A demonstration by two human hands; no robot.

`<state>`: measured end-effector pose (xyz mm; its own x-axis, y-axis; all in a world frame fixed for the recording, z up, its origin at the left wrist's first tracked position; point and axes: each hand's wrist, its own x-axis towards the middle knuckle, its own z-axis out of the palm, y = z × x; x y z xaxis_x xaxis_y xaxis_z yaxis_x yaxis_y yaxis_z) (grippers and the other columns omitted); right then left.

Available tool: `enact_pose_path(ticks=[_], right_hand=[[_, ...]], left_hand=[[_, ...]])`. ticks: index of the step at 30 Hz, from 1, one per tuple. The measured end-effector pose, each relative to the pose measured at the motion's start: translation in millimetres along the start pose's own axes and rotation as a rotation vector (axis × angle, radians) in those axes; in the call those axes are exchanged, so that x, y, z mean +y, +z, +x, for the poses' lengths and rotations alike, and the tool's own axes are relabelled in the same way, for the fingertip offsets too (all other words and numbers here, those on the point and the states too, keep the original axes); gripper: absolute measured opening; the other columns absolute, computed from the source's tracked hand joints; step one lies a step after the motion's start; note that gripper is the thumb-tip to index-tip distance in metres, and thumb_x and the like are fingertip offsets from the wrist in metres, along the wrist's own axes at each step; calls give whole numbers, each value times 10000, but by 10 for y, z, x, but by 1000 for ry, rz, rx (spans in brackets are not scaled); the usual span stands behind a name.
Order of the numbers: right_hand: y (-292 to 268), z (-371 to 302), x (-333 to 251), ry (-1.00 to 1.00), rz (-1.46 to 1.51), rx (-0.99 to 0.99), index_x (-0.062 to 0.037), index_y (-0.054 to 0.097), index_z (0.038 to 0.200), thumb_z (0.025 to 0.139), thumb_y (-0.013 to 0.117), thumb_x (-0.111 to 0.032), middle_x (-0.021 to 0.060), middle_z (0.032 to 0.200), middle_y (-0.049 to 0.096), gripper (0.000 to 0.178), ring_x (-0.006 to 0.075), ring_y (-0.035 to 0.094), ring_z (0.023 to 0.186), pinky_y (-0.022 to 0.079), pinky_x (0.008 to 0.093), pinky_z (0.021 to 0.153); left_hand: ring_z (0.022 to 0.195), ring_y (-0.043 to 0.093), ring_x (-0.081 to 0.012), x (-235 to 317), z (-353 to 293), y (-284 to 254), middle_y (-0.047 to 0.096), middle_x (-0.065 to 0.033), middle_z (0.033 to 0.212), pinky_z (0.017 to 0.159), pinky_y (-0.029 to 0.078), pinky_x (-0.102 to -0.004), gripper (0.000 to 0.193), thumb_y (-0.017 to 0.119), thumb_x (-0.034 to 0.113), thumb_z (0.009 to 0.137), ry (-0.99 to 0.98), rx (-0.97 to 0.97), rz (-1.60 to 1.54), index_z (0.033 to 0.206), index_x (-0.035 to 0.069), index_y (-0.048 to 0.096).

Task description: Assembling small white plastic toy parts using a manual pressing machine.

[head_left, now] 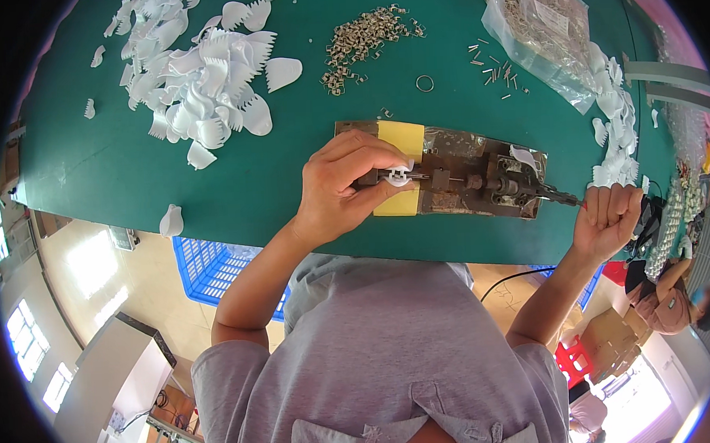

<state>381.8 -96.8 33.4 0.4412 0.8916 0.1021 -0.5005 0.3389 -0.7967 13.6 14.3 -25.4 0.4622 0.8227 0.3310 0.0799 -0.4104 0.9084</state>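
Note:
My left hand point(344, 178) pinches a small white plastic claw clip point(400, 174) between thumb and fingers. The clip sits against the pin end of a metal hand-lever fixture point(456, 179) on a brown base plate with a yellow patch point(402, 204). Closed in a fist, my right hand point(606, 220) grips the end of the fixture's lever point(558, 196), at the plate's right. A loose white toothed clip half point(523, 157) lies on top of the fixture. My left fingers hide part of the plate's left end.
White toothed clip halves point(206, 77) are heaped at the far left, more point(618, 123) at the right. Small metal springs point(371, 43), short pins point(501, 74) and a ring point(424, 83) lie beyond the fixture. A plastic bag point(545, 31) stands far right; a blue crate point(206, 267) sits below the table edge.

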Motion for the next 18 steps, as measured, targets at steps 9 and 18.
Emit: enact_pose_path(ticks=[9, 18], right_hand=[[-59, 21, 20, 34, 63, 20, -133, 389, 721, 1162, 445, -253, -53, 567, 269, 461, 70, 202, 454, 247, 273, 454], [-234, 22, 105, 131, 293, 92, -97, 465, 750, 1151, 484, -252, -44, 539, 273, 431, 79, 205, 438, 254, 280, 431]], left_hand=[[889, 700, -195, -5, -2, -19, 764, -50, 964, 747, 551, -311, 251, 892, 13, 779, -12, -20, -26, 983, 46, 749], [888, 697, -200, -28, -8, -23, 764, -51, 965, 761, 548, -312, 260, 895, 11, 766, 3, -28, -22, 978, 44, 749]])
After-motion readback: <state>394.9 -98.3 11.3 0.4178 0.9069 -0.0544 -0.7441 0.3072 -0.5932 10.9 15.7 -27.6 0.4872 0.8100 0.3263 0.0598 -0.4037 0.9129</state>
